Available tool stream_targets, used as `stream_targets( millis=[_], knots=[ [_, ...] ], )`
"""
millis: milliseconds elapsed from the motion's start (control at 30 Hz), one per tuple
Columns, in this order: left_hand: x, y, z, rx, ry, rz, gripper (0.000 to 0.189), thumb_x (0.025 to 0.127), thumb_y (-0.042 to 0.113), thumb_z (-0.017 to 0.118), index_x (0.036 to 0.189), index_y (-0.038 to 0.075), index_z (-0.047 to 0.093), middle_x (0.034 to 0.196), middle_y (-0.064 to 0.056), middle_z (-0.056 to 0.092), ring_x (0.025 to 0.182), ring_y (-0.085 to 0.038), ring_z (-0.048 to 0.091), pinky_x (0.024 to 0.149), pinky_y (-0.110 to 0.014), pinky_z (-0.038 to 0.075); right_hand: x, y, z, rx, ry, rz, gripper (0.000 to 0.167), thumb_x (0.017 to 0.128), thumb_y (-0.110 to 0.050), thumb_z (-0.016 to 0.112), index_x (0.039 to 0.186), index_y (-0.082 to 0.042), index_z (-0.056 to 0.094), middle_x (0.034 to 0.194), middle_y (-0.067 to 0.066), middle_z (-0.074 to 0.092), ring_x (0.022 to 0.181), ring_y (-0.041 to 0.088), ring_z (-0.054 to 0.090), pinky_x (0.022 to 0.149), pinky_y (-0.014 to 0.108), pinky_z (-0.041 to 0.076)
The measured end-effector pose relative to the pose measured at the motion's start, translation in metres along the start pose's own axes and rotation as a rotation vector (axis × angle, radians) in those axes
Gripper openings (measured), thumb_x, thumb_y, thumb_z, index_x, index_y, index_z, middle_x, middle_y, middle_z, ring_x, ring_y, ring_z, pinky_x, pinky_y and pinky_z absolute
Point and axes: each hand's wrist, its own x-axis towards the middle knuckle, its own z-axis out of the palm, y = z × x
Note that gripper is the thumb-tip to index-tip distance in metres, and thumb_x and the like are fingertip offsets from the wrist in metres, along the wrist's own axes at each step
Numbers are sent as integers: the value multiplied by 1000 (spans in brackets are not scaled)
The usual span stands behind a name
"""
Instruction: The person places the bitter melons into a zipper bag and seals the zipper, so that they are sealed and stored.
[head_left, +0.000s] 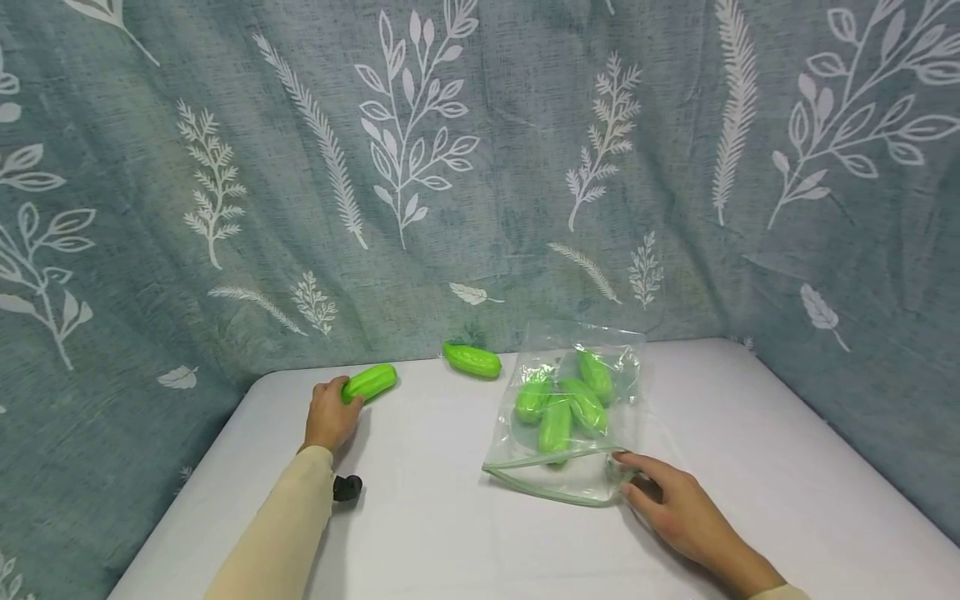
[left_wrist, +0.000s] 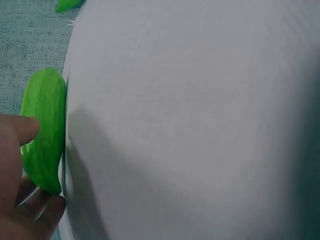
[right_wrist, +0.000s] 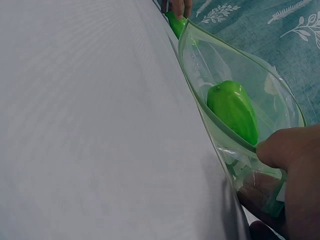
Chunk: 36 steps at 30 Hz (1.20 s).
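At the table's back left, my left hand [head_left: 331, 414] grips a bright green cucumber [head_left: 372, 382] by its near end. In the left wrist view, the thumb lies along the side of the cucumber [left_wrist: 46, 125], with fingers at its lower end. My right hand [head_left: 672, 506] pinches the green-edged rim of a clear zip bag [head_left: 517, 433] at its right corner. Several green cucumbers [head_left: 556, 427] lie inside the bag. Its mouth faces me and gapes, as the right wrist view shows, with one cucumber [right_wrist: 233, 111] visible through the opening.
Another loose cucumber [head_left: 472, 360] lies near the back edge, between the left hand and the bag. A white cloth covers the table [head_left: 427, 500]. Behind and beside it hangs a teal curtain [head_left: 517, 192] with white leaf prints.
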Motion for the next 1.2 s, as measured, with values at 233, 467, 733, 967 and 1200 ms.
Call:
stream_targets(
  millis=[233, 467, 733, 967, 1200],
  knots=[
    [-1, -2, 3, -8, 35, 13, 49, 97, 22, 66, 138, 0, 50, 130, -27, 52, 120, -42, 52, 99, -56, 41, -1, -1, 0, 13, -13, 9, 37, 94, -23, 72, 130, -15, 66, 132, -5, 65, 118, 25, 61, 98, 50, 47],
    [-6, -6, 1, -18, 43, -20, 45, 98, 19, 65, 137, 5, 51, 136, -23, 56, 124, -40, 53, 101, -57, 41, -1, -3, 1, 10, -28, 11, 36, 95, -26, 71, 130, -17, 66, 132, -7, 64, 119, 23, 61, 98, 49, 46],
    [-7, -2, -1, -13, 72, 2, 41, 94, 15, 70, 130, 4, 53, 128, -22, 61, 115, -38, 58, 94, -55, 45, -1, -6, -1, 10, -23, 13, 36, 95, -26, 71, 128, -17, 67, 132, -8, 64, 120, 23, 60, 97, 48, 46],
    [-10, 0, 1, -40, 83, 4, 47, 91, 10, 72, 133, -1, 53, 126, -23, 59, 116, -38, 56, 98, -54, 44, -2, -4, 0, 2, -19, 13, 35, 94, -27, 71, 128, -18, 67, 132, -9, 64, 119, 23, 61, 97, 44, 47],
    [-9, 2, 0, -75, 63, 73, 57, 90, 14, 73, 142, 1, 54, 119, -24, 59, 111, -38, 57, 97, -53, 45, -1, -3, 1, 2, -15, 0, 36, 94, -27, 71, 129, -19, 67, 132, -9, 64, 120, 23, 61, 97, 45, 46]
  ],
)
